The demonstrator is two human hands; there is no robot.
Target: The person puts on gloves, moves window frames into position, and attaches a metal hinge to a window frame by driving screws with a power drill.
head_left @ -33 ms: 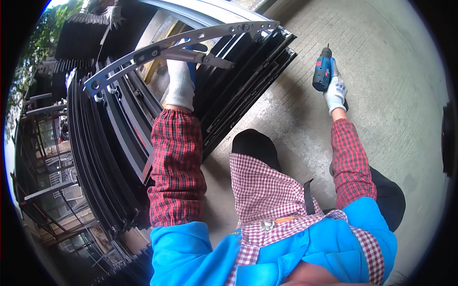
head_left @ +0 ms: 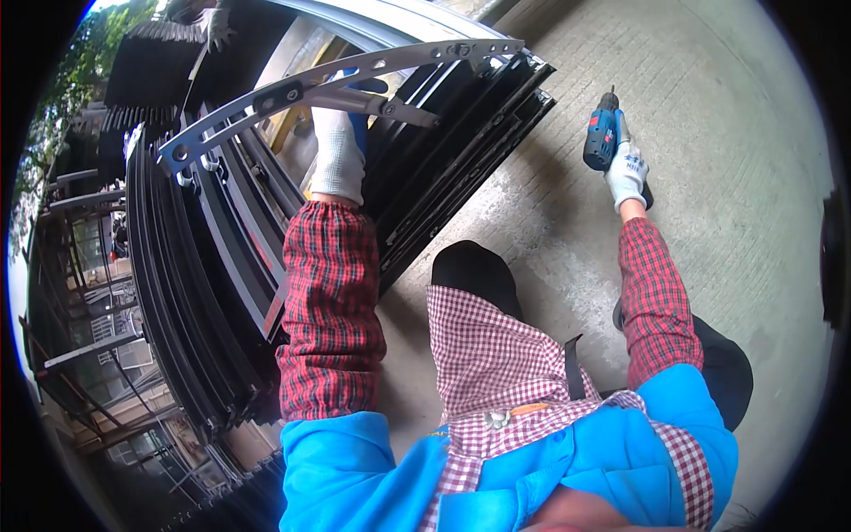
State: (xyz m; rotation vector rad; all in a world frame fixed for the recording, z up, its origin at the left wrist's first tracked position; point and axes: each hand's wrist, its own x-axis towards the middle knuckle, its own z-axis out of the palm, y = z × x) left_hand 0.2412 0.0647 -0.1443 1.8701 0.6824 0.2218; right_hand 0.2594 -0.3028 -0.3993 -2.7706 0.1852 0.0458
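Note:
My left hand (head_left: 339,146), in a white glove with blue-coated fingers, is closed round a grey metal window stay hinge (head_left: 350,69). This is a long, slightly curved bar with holes and a short pivoting arm. It lies across a stack of dark metal frame profiles (head_left: 470,115), and part of my fingers is hidden behind it. Off to the right, above the floor, my right hand (head_left: 628,173) wears a similar glove and grips a blue and black cordless drill (head_left: 601,137). The drill's bit points away from me, well apart from the profiles.
More long dark profiles (head_left: 168,266) are stacked on the left, with light silver ones (head_left: 390,22) at the far side. Another glove (head_left: 215,31) shows at the upper left. Concrete floor (head_left: 709,177) extends to the right. My knee (head_left: 474,275) is close to the stack.

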